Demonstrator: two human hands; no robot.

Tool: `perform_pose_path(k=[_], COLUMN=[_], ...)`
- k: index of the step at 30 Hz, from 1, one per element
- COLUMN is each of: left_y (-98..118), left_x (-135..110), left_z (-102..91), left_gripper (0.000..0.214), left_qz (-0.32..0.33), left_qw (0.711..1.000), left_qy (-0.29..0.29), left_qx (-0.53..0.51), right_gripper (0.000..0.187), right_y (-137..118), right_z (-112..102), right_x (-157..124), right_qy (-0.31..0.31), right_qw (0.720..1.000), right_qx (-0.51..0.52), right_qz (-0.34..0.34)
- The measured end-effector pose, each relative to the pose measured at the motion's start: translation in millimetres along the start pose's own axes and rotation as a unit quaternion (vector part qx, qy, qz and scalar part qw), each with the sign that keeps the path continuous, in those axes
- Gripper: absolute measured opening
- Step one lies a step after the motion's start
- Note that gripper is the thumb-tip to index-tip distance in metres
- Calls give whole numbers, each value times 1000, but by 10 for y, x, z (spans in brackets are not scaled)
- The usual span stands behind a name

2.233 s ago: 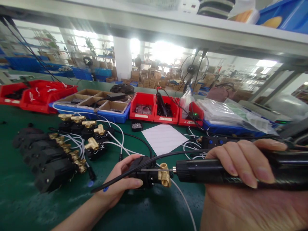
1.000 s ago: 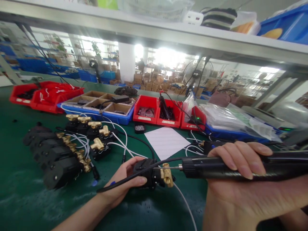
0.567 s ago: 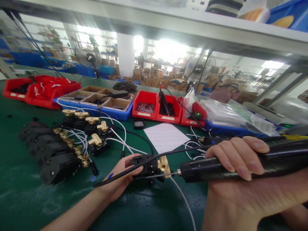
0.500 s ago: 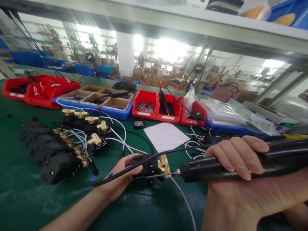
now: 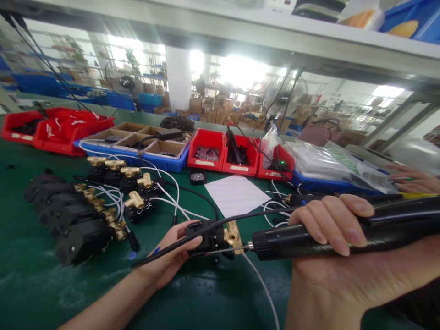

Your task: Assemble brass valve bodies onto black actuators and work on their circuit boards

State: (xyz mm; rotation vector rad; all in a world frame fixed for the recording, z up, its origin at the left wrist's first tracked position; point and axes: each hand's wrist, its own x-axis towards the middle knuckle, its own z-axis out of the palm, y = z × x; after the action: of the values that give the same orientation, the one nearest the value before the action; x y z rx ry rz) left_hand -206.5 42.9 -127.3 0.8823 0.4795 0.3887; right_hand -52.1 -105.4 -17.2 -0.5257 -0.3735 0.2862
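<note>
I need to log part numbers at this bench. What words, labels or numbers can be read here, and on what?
None can be read.
White labels on the red bins: too blurred.
White sheet: no legible print.
Electric screwdriver in the right hand: no visible marking.

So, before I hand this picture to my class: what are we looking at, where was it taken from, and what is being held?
This is one view from a camera worn on a worker's head, looking down at their own bare hands over a green workbench mat. The left hand steadies a small black valve block with a brass fitting on the mat. The right hand has its grip closed round a long black electric screwdriver, whose thin bit meets the block just below the fitting. To the left lie more black blocks with brass fittings and white wires. Behind stand red plastic bins, a blue tray of cardboard boxes and a white paper sheet. Another person's hand shows at the far right.
</note>
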Motion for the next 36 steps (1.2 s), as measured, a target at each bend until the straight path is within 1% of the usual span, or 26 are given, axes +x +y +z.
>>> perform_pose_path(k=[2,5,8,11,13,15,17,19,21,22,24,27,28,30,32,34,36], left_y=[-17,-25,-23,-51,-88,-120,-121,-84,-28,-1,37,52,53,62,76,79,52], left_x=[22,31,23,29,43,54,53,38,16,6,-4,10,16,18,-6,-49,-94], left_z=[-7,-2,2,-30,-70,-105,-115,-98,-68,-55,-46,-73,-84,-90,-56,14,95], left_gripper=[39,34,31,29,31,36,39,39,37,35,36,44,48,56,63,62,58], left_qz=[2,14,23,22,15,6,-5,0,3,6,3,4,2,3,7,26,63], left_qw=[1000,1000,1000,1000,1000,1000,1000,1000,1000,1000,1000,999,998,994,987,979,965], left_qy=[-8,-19,-15,-17,-17,0,9,1,-15,-17,-15,-10,-16,-36,-55,-55,-36], left_qx=[5,-2,-9,-12,-6,-2,6,15,23,23,27,49,65,105,149,196,250], right_gripper=[52,53,53,50,48,48,50,50,49,50,56,64,64,59,61,67,71], right_y=[7,13,22,31,31,24,15,14,29,42,66,63,48,3,-48,-93,-126], right_z=[4,21,6,-59,-111,-142,-138,-106,-68,-55,-50,-81,-94,-122,-163,-221,-285], right_x=[-15,-24,-24,-19,-20,-31,-51,-67,-57,-39,16,92,104,121,150,201,254], right_qy=[-14,-11,-19,-51,-81,-99,-100,-98,-81,-58,-29,-30,-20,27,48,53,81], right_qw=[1000,1000,1000,999,996,994,994,995,997,998,998,998,998,999,998,996,992], right_qx=[-13,-14,-3,19,38,53,48,22,-5,-14,-32,-55,-53,-30,-21,-42,-67], right_qz=[-7,-9,-3,-6,3,15,20,14,-8,-22,-39,-30,-25,-23,-33,-50,-72])
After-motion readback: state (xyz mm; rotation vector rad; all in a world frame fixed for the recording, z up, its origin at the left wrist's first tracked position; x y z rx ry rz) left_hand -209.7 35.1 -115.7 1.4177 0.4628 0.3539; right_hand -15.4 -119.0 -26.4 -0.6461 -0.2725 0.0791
